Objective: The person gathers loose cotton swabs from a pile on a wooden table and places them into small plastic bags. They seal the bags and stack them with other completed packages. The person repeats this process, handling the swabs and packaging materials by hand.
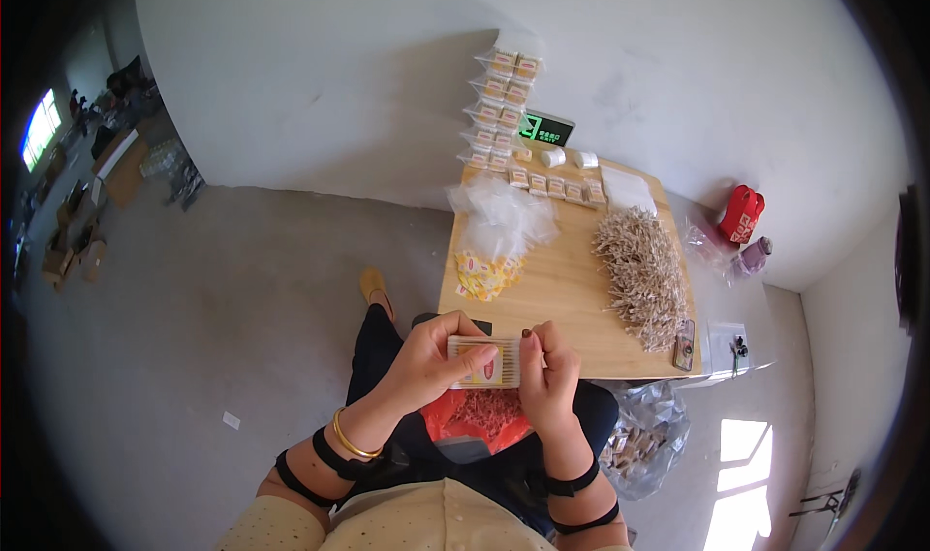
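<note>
Two hands, left hand (426,357) and right hand (549,372), grip one swab packet (484,362)

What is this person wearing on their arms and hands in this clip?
Both hands are bare: left hand, right hand. A gold bangle circles the left wrist. Black straps band both forearms. Fingernails look dark red. Cream dotted sleeves end above the elbows.

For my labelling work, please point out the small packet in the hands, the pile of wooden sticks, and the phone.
small packet (483,362), head view, its front face
pile of wooden sticks (641,275), head view, pile's middle
phone (684,345), head view, its back
</note>
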The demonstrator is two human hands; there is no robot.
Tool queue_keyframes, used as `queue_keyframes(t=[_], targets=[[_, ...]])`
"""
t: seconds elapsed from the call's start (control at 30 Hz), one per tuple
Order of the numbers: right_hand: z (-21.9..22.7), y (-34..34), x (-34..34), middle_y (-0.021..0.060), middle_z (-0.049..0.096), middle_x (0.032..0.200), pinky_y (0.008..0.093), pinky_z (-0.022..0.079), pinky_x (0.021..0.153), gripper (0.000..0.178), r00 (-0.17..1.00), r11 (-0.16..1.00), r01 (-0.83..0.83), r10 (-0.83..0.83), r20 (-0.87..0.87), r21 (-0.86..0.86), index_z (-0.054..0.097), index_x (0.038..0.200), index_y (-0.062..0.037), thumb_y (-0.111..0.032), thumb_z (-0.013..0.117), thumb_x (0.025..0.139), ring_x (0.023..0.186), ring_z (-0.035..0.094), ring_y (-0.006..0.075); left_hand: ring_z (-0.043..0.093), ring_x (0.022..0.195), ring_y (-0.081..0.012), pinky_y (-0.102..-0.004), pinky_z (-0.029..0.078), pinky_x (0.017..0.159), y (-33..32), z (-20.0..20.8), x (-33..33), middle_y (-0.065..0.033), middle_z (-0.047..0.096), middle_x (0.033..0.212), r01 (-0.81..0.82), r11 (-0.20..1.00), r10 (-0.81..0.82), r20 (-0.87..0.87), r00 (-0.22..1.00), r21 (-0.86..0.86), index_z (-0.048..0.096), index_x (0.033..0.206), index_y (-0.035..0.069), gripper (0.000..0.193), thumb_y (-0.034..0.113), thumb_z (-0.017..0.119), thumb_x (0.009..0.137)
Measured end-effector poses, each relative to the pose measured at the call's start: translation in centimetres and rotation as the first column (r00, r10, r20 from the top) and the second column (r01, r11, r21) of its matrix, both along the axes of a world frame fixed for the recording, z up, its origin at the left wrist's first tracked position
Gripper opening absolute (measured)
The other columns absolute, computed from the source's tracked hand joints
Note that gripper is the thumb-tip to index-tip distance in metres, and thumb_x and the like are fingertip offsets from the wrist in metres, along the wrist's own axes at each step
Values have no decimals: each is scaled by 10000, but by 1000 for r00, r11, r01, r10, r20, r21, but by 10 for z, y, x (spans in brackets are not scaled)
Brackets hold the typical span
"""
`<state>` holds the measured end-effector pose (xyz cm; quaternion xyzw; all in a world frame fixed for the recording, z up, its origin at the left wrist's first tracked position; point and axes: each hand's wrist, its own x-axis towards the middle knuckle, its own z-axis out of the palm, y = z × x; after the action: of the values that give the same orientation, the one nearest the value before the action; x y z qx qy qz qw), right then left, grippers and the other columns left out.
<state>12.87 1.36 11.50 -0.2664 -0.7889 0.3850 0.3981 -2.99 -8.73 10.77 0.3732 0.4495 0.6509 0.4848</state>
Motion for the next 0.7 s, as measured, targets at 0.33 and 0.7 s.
queue_keyframes(t=[0.33, 0.7], targets=[[3, 2, -4, 59, 500, 667, 313, 409, 592, 277, 996, 998, -18, 13, -83, -61, 547, 834, -10, -147, 551, 1075, 649, 457, 119, 652, 845, -46, -218, 522, 710, 6, -2, -4, 1, 695, 934, 43, 998, -46, -80, 996, -41, 648, 1026, 35, 218, 175, 792, 940], [-13, 0, -4, 40, 501, 673, 319, 398, 590, 311, 993, 947, -46, 8, -120, -318, 552, 864, -12, -212, 522, 1099, 665, 450, 103, 642, 749, -71, -230, 555, 678, 11, 7, 11, -47, 647, 1030, -150, 988, 149, 26, 989, 42, 483, 1347, 35, 455, 176, 728, 991]])
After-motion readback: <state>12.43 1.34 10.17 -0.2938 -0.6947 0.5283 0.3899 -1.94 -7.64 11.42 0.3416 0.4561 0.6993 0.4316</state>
